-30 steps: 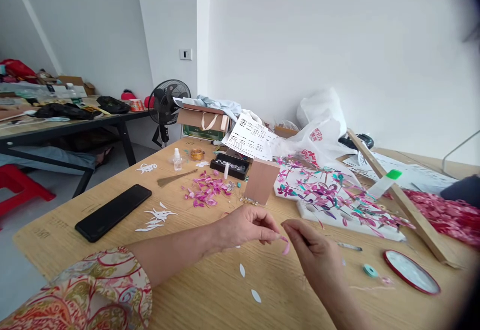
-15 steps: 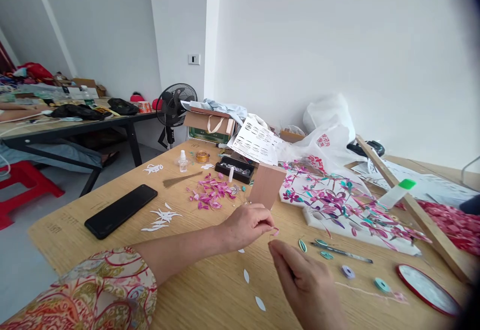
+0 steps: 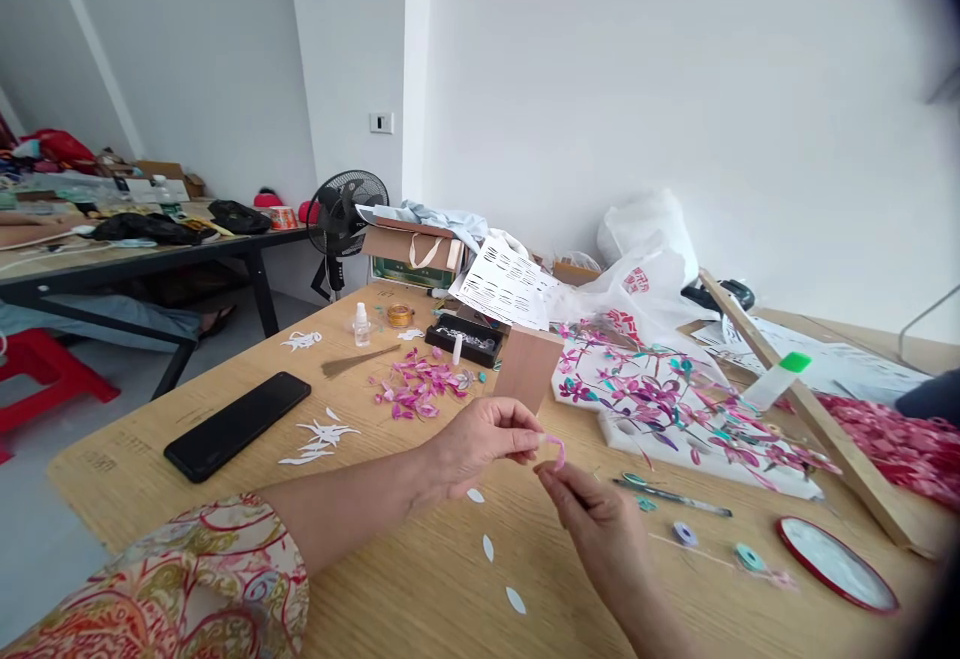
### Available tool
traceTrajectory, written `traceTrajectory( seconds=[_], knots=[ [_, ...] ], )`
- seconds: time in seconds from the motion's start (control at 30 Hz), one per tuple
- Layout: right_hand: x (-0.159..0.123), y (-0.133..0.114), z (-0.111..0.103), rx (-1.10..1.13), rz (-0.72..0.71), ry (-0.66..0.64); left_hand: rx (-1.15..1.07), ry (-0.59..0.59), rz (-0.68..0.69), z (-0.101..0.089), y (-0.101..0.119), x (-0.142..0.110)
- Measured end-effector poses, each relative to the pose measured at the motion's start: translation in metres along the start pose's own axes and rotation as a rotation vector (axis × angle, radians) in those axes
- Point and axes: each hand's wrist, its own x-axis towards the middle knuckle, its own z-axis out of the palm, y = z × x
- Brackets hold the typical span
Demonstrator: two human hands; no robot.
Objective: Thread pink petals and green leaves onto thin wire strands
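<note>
A short, curved pink strand [image 3: 557,447], which looks like silk thread, spans the small gap between my hands. My left hand [image 3: 487,442] pinches its upper end between thumb and forefinger. The fingertips of my right hand [image 3: 596,519] are closed at its lower end. Anything finer inside the fingers is hidden. On the table below my left hand lie white leaf-shaped paper pieces [image 3: 488,548]. Beyond it sits a pile of pink petals [image 3: 420,385]. To the right of my right hand are a pen-like tool [image 3: 675,499], a lilac spool [image 3: 684,534] and a teal spool [image 3: 749,557].
A black phone [image 3: 238,426] and white paper slivers [image 3: 319,442] lie at left. A wooden block [image 3: 529,367] stands ahead. Pink-purple flower sprays [image 3: 660,394] rest on white foam at right, beside a wooden bar [image 3: 817,419] and a red-rimmed round dish [image 3: 836,564].
The hands have turned so more of the fingers shows, and a longer piece of the pink strand is visible between them. The camera view has shifted slightly.
</note>
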Motion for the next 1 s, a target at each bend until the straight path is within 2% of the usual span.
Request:
traceTrajectory(
  seconds=[0.07, 0.17, 0.27, 0.37, 0.43, 0.5, 0.6, 0.7, 0.83, 1.0],
  knots=[
    [-0.005, -0.011, 0.006, -0.028, -0.074, -0.017, 0.078, 0.076, 0.051, -0.004, -0.003, 0.005],
    [-0.011, -0.027, 0.004, -0.103, -0.2, -0.035, 0.364, 0.123, 0.137, -0.01, -0.005, 0.01],
    [-0.01, -0.036, -0.01, -0.192, -0.293, 0.05, 0.706, 0.006, 0.292, -0.012, -0.005, 0.009],
    [-0.002, -0.03, -0.029, -0.217, -0.222, 0.165, 0.824, -0.196, 0.369, -0.009, -0.004, 0.003],
    [0.005, -0.019, -0.036, -0.183, -0.083, 0.185, 0.735, -0.285, 0.308, -0.006, -0.003, 0.0],
    [0.009, -0.007, -0.037, -0.078, 0.04, 0.15, 0.553, -0.306, 0.207, -0.003, -0.003, -0.001],
    [0.011, 0.006, -0.025, 0.149, 0.127, 0.025, 0.239, -0.236, 0.123, -0.001, -0.001, -0.002],
    [0.008, 0.009, -0.009, 0.316, 0.161, -0.104, 0.029, -0.182, 0.076, 0.0, 0.002, -0.004],
    [0.005, 0.003, -0.001, 0.471, 0.264, -0.232, -0.146, -0.22, 0.016, -0.001, 0.006, -0.005],
    [0.014, 0.009, -0.019, 0.43, 0.325, -0.319, -0.201, -0.16, 0.054, -0.008, 0.009, 0.0]
  ],
)
